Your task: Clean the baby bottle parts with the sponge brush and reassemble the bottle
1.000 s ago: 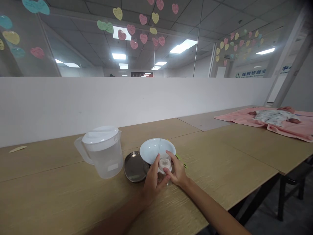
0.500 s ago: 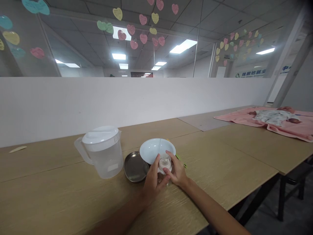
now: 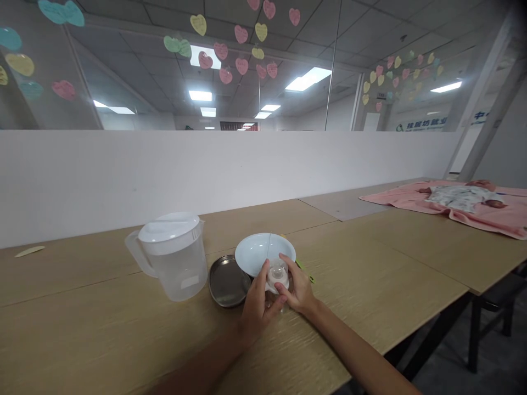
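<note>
Both my hands are wrapped round a small clear bottle point(image 3: 278, 272) with a white collar and a transparent cap, held upright over the table. My left hand point(image 3: 258, 304) grips its left side, and my right hand point(image 3: 300, 286) its right side, the thumb resting on the collar. Just behind the bottle is a pale blue bowl point(image 3: 257, 253), partly covered by my fingers. To the left of my left hand lies a round dark metal dish point(image 3: 227, 281). A green utensil point(image 3: 305, 270) sticks out beside the bowl, right of my right hand.
A translucent lidded pitcher point(image 3: 181, 269) stands left on the wooden table point(image 3: 123, 340). A doll point(image 3: 463, 196) lies on a pink cloth point(image 3: 510, 216) at the far right. A flat beige piece point(image 3: 30, 251) rests far left. Behind is a white partition; a dark stool point(image 3: 494, 307) stands lower right.
</note>
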Motion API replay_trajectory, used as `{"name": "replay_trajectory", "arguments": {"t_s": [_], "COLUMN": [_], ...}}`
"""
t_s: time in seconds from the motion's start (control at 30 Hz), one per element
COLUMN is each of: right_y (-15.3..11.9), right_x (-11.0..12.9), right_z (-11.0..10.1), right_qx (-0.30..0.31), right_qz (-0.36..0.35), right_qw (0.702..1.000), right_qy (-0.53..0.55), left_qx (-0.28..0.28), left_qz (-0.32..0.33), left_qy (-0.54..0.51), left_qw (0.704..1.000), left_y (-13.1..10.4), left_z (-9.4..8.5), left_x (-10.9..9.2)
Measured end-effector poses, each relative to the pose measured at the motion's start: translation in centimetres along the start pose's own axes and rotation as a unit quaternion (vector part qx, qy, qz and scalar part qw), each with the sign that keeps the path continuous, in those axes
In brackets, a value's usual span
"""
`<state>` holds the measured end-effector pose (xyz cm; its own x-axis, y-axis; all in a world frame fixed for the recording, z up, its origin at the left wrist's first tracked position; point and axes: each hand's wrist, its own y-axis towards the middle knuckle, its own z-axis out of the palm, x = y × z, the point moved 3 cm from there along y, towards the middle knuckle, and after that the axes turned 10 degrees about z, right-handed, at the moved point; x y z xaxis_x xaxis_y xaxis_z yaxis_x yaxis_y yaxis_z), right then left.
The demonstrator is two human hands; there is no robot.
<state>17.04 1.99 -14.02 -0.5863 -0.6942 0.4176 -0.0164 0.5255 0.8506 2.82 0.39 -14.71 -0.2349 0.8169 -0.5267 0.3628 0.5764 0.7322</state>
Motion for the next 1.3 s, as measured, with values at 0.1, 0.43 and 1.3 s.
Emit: {"name": "replay_trajectory", "arguments": {"t_s": [0.1, 0.43, 1.3], "right_y": [-0.1, 0.0, 0.0], "right_x": [-0.1, 0.0, 0.0], "right_z": [0.1, 0.0, -0.3], "right_qx": [0.002, -0.001, 0.021], "right_qz": [0.006, -0.008, 0.064], "right_qw": [1.000, 1.000, 0.995], "right_qy": [-0.004, -0.007, 0.078], "left_qx": [0.002, 0.005, 0.037], "left_qz": [-0.001, -0.005, 0.025], "left_qy": [0.000, -0.005, 0.085], "left_qw": [1.000, 1.000, 0.995], "left_y": [-0.1, -0.1, 0.1], "left_z": [0.0, 0.0, 0.6], "left_x": [0.2, 0.2, 0.3]}}
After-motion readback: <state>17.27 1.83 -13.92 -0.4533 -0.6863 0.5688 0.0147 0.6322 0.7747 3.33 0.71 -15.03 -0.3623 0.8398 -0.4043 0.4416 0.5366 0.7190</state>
